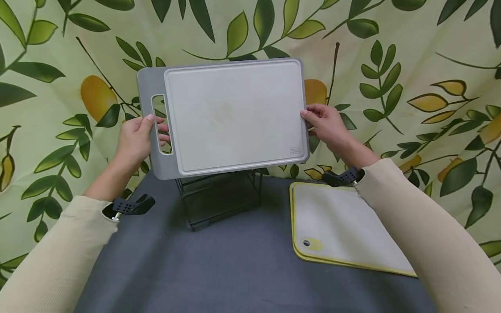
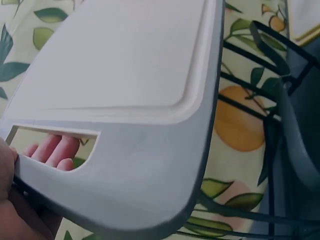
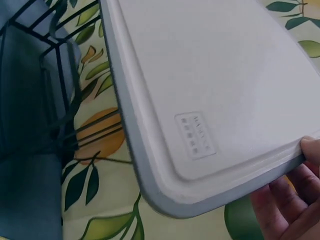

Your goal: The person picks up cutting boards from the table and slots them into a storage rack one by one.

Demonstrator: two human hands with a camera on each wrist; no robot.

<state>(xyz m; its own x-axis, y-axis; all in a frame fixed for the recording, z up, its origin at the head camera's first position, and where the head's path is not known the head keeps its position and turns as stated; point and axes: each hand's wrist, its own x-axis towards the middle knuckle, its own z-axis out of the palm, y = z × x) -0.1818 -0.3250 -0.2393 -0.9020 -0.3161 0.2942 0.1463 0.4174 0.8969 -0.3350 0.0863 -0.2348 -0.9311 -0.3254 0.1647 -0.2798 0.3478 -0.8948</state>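
Both hands hold up a white cutting board with a grey rim, its long side nearly level. At its left end my left hand grips the grey handle, thumb in front; its fingers show through the handle slot. My right hand pinches the board's right edge, thumb on the white face and fingers behind. In the right wrist view a small printed mark sits near the board's corner. Below and behind the board stands a black wire rack, its upper part partly hidden by it.
On the right of the grey-covered table lie stacked white cutting boards with yellow rims, partly hidden by my right sleeve. A leaf-and-fruit patterned cloth hangs behind the table.
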